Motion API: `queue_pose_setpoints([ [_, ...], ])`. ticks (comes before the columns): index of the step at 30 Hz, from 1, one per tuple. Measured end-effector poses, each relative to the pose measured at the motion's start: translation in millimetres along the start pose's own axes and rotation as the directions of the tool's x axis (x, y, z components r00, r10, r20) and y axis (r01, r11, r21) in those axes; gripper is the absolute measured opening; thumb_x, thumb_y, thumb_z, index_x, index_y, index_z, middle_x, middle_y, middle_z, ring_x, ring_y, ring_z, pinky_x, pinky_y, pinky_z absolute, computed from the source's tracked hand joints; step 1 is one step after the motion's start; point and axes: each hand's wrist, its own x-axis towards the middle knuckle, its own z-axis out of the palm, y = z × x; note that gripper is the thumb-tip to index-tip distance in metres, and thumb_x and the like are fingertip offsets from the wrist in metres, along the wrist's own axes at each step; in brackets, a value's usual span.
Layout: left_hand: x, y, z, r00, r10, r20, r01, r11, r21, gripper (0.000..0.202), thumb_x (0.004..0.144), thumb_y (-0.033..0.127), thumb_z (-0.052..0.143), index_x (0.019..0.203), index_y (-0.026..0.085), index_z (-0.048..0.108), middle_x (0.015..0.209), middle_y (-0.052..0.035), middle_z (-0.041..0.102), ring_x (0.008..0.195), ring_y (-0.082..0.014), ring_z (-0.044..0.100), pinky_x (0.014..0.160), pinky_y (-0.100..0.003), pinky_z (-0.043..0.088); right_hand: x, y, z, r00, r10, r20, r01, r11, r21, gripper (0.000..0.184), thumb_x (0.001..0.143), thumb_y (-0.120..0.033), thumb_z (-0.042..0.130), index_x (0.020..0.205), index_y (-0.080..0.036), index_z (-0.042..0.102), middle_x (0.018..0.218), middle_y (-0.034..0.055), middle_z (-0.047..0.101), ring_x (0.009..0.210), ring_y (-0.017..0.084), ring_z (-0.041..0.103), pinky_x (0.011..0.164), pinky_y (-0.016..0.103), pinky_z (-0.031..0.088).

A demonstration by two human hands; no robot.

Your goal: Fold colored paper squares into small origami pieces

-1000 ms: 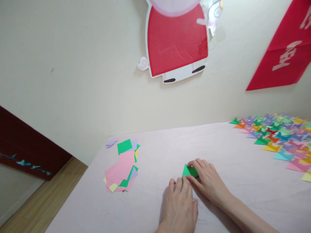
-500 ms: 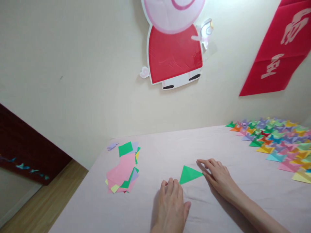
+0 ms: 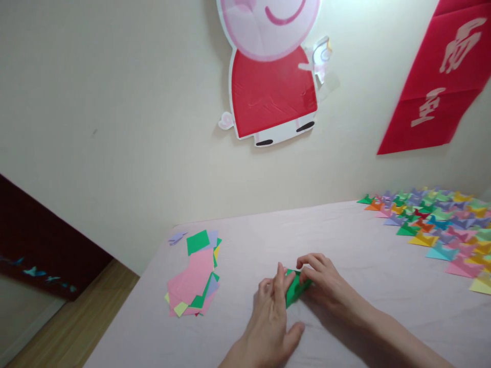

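Note:
A green sheet of paper (image 3: 296, 291) lies on the table in front of me, its right side lifted and bent. My right hand (image 3: 326, 281) pinches that lifted side between thumb and curled fingers. Across the paper's left edge lie the stretched fingers of my left hand (image 3: 270, 314), with the thumb spread apart from them near the table. The fingers of both hands cover parts of the paper, so its full outline is hidden.
Loose coloured sheets (image 3: 195, 276) lie at the left of the pale table (image 3: 245, 240), with a small purple folded piece (image 3: 177, 238) behind them. Rows of folded paper figures (image 3: 437, 222) stand at the right. The wall (image 3: 134, 128) rises behind the table.
The flat green triangle is now bent up at its right side. My right hand has moved left and taken hold of it; my left hand's fingers have come over its left edge.

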Motion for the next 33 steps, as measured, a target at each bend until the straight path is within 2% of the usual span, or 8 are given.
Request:
queue_pose_setpoints([
  [4,-5.3,-3.9,5.4,0.992,0.079,0.100,-0.085,0.994,0.065,0.099,0.084,0.021,0.060,0.153,0.010,-0.009,0.158,-0.0180,0.027,0.145,-0.0257,0.028,0.114,-0.050,0.029,-17.2,8.4,-6.0,0.995,-0.058,0.077,0.053,0.996,0.068,0.025,0.078,-0.001,0.049,0.079,-0.023,0.059,0.102,0.0037,0.068,0.102,0.022,0.058,0.089,0.038,0.043],
  [8,-17.6,-2.3,16.4,0.991,0.069,0.112,-0.075,0.996,0.050,0.086,0.091,0.034,0.056,0.155,0.009,0.005,0.153,-0.0168,0.038,0.141,-0.0264,0.036,0.111,-0.045,0.033,-29.2,9.5,-14.1,0.992,0.033,0.125,-0.058,0.977,0.206,0.012,0.087,-0.014,0.052,0.087,-0.024,0.058,0.098,0.0038,0.068,0.094,0.021,0.060,0.085,0.034,0.046],
  [10,-22.5,-1.5,21.3,0.994,0.048,0.102,-0.055,0.996,0.066,0.083,0.092,0.036,0.054,0.155,0.010,0.007,0.151,-0.0166,0.041,0.139,-0.0271,0.039,0.110,-0.044,0.034,-28.5,8.3,-14.1,0.989,0.094,0.118,-0.120,0.965,0.235,0.005,0.090,-0.024,0.055,0.089,-0.024,0.059,0.094,0.0039,0.068,0.091,0.021,0.060,0.083,0.034,0.047],
  [15,-24.5,-1.9,24.0,0.998,0.034,0.060,-0.039,0.996,0.081,0.087,0.091,0.039,0.055,0.156,0.012,0.003,0.149,-0.0159,0.044,0.134,-0.0275,0.044,0.107,-0.043,0.036,-12.7,4.9,-5.0,0.969,0.236,0.076,-0.248,0.939,0.238,0.017,0.092,-0.031,0.049,0.081,-0.022,0.058,0.081,0.0027,0.063,0.080,0.020,0.059,0.074,0.032,0.047],
  [21,-18.5,-1.1,20.7,0.999,0.031,0.045,-0.037,0.991,0.130,0.068,0.089,0.050,0.058,0.149,0.024,0.038,0.137,-0.0105,0.054,0.124,-0.0300,0.047,0.103,-0.046,0.039,-2.6,7.2,3.1,0.943,0.325,0.065,-0.331,0.914,0.234,0.010,0.085,-0.029,0.052,0.081,-0.023,0.058,0.079,0.0011,0.065,0.075,0.020,0.059,0.071,0.031,0.046],
  [25,-16.5,3.1,19.2,0.999,-0.010,0.037,0.007,0.997,0.081,0.075,0.089,0.056,0.056,0.152,0.025,0.030,0.133,-0.0113,0.053,0.122,-0.0303,0.045,0.105,-0.049,0.037,-4.6,9.1,5.3,0.940,0.335,0.071,-0.340,0.888,0.309,0.016,0.083,-0.027,0.054,0.097,-0.023,0.059,0.093,0.0032,0.069,0.087,0.022,0.062,0.080,0.034,0.048],
  [29,-11.3,9.1,19.7,0.999,-0.031,0.030,0.029,0.996,0.090,0.082,0.087,0.063,0.054,0.155,0.027,0.024,0.130,-0.0126,0.053,0.120,-0.0320,0.045,0.104,-0.052,0.038,-4.3,6.8,4.9,0.945,0.321,0.062,-0.325,0.905,0.276,0.015,0.082,-0.025,0.054,0.094,-0.023,0.064,0.092,0.0041,0.069,0.088,0.022,0.063,0.081,0.034,0.048],
  [33,-7.8,11.1,27.4,0.999,-0.033,-0.015,0.035,0.988,0.148,0.080,0.086,0.067,0.053,0.150,0.022,0.037,0.127,-0.0159,0.054,0.117,-0.0339,0.047,0.101,-0.053,0.040,-2.1,5.2,3.5,0.952,0.300,0.068,-0.308,0.924,0.229,0.015,0.082,-0.021,0.056,0.092,-0.023,0.066,0.089,0.0035,0.070,0.085,0.022,0.063,0.078,0.033,0.048],
])
